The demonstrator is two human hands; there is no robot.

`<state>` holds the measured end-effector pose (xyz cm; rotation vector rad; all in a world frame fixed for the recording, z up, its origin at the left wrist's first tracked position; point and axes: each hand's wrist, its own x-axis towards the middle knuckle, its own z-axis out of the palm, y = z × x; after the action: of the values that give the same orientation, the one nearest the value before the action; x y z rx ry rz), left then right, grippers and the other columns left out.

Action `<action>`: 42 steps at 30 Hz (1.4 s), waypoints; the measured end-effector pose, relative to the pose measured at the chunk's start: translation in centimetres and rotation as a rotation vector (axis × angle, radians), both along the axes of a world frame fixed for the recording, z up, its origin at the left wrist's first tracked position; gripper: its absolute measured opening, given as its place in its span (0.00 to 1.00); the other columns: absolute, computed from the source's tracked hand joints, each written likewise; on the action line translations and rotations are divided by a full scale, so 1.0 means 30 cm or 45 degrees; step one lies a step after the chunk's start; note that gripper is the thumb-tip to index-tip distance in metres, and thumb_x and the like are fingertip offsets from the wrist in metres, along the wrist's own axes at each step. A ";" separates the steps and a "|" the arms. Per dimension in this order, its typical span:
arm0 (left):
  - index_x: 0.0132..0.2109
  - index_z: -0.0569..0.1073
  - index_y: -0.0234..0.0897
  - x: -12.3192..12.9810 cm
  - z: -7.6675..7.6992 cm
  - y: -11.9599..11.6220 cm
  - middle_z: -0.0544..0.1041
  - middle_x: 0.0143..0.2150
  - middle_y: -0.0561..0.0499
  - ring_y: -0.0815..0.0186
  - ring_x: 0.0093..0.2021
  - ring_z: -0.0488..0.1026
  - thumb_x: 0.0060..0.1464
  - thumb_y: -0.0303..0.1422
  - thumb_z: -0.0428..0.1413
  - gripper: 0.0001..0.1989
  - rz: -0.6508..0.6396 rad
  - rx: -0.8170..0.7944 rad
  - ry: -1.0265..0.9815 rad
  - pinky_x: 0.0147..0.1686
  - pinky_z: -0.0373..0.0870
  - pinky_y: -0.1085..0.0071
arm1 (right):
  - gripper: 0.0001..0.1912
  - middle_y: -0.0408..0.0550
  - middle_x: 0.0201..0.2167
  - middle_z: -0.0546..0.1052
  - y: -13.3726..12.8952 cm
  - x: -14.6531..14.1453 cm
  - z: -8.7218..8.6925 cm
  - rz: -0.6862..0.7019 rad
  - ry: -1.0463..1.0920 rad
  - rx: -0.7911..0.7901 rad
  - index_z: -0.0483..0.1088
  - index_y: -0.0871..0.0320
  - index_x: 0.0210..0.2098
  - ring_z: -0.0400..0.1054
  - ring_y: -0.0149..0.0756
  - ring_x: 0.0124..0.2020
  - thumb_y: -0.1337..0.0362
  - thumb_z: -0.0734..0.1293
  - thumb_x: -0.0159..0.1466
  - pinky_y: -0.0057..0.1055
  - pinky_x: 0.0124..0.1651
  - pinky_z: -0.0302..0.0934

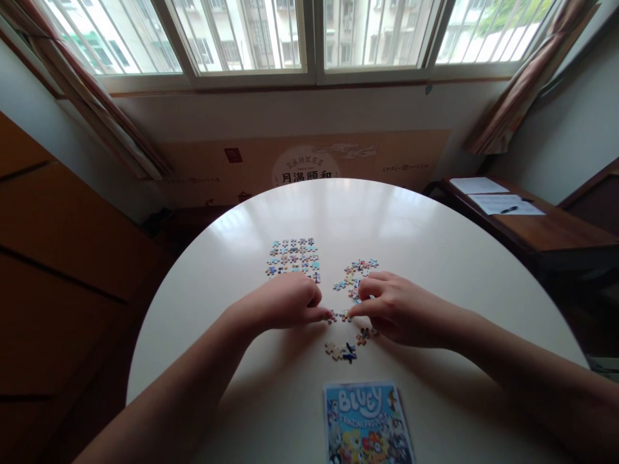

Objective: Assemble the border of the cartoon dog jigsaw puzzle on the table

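Fingertips of both hands press down at puzzle pieces rather than closing around them in plain view; whether either hand pinches anything, I cannot tell. Nearest lies a blue picture card [367,428] lettered "Bluey", flat on the round white table [464,258], cut off by the lower edge of the view. Beyond it sits a pale-and-blue cluster of pieces [340,351], with a smaller cluster [366,335] just to its right, near the right hand [394,306].

That hand comes in from the lower right on a long slanting forearm, wrist low, back of the hand upward, one finger stretched leftward to a small piece [345,316], the others bent. Facing it, the left hand [293,301] arrives from the lower left, its wrist bent and fingers curled under, one digit reaching rightward to another small piece [332,316]. These two pieces lie near each other between the hands.

Farther off, a loose heap of pieces [358,269] spreads beyond the right hand, and rows of separate pieces [294,251] stand beyond the left. Past the table is a wide window [316,74].
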<state>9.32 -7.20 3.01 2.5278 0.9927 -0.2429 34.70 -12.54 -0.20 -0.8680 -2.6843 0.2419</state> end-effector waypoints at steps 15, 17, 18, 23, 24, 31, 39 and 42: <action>0.40 0.83 0.46 0.028 0.052 -0.074 0.75 0.27 0.55 0.68 0.27 0.68 0.50 0.30 0.63 0.09 -0.233 -0.269 -0.165 0.28 0.59 0.70 | 0.06 0.45 0.32 0.75 -0.008 0.012 0.045 0.160 -0.055 -0.134 0.78 0.54 0.37 0.65 0.35 0.36 0.69 0.68 0.65 0.33 0.40 0.58; 0.38 0.83 0.46 0.033 0.052 -0.080 0.76 0.28 0.55 0.67 0.28 0.69 0.50 0.30 0.63 0.08 -0.232 -0.240 -0.140 0.29 0.60 0.70 | 0.05 0.44 0.32 0.75 -0.009 0.015 0.039 0.162 -0.048 -0.126 0.78 0.53 0.37 0.65 0.36 0.36 0.69 0.69 0.65 0.33 0.40 0.58; 0.37 0.83 0.45 0.035 0.052 -0.083 0.76 0.28 0.55 0.67 0.29 0.69 0.50 0.30 0.63 0.07 -0.227 -0.221 -0.126 0.29 0.60 0.70 | 0.05 0.44 0.32 0.75 -0.009 0.017 0.037 0.162 -0.045 -0.125 0.78 0.53 0.38 0.65 0.36 0.37 0.68 0.69 0.65 0.33 0.40 0.58; 0.34 0.81 0.44 0.043 0.053 -0.095 0.78 0.30 0.54 0.67 0.30 0.69 0.49 0.28 0.63 0.05 -0.208 -0.181 -0.085 0.30 0.60 0.69 | 0.07 0.44 0.32 0.75 -0.013 0.018 0.039 0.157 -0.046 -0.141 0.78 0.52 0.40 0.66 0.35 0.38 0.69 0.70 0.65 0.33 0.40 0.58; 0.34 0.81 0.43 0.043 0.053 -0.095 0.78 0.30 0.54 0.67 0.30 0.69 0.49 0.29 0.62 0.05 -0.203 -0.186 -0.074 0.30 0.60 0.69 | 0.07 0.43 0.32 0.75 -0.013 0.019 0.041 0.154 -0.047 -0.148 0.78 0.52 0.41 0.66 0.35 0.38 0.69 0.70 0.65 0.33 0.40 0.58; 0.33 0.78 0.40 0.020 0.049 -0.074 0.76 0.29 0.54 0.69 0.28 0.66 0.48 0.27 0.61 0.04 -0.196 -0.271 -0.065 0.27 0.57 0.70 | 0.08 0.43 0.34 0.78 -0.001 0.050 0.047 0.072 0.021 -0.143 0.78 0.52 0.45 0.68 0.34 0.36 0.67 0.69 0.66 0.35 0.44 0.59; 0.31 0.76 0.39 0.014 0.034 -0.077 0.76 0.30 0.53 0.68 0.29 0.67 0.50 0.28 0.59 0.02 -0.176 -0.169 -0.072 0.29 0.59 0.69 | 0.08 0.44 0.34 0.78 -0.004 0.044 0.049 0.080 0.040 -0.144 0.78 0.53 0.44 0.68 0.34 0.35 0.68 0.68 0.67 0.33 0.42 0.59; 0.33 0.77 0.39 0.013 0.044 -0.074 0.75 0.29 0.54 0.68 0.29 0.67 0.49 0.30 0.61 0.01 -0.167 -0.233 -0.071 0.28 0.58 0.70 | 0.08 0.44 0.33 0.78 -0.012 0.033 0.050 0.097 0.016 -0.172 0.78 0.52 0.44 0.68 0.33 0.36 0.67 0.69 0.67 0.33 0.41 0.59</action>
<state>9.72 -9.43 4.33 2.4201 0.7488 -0.2865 35.69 -12.89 1.29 -0.8003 -2.7178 0.4492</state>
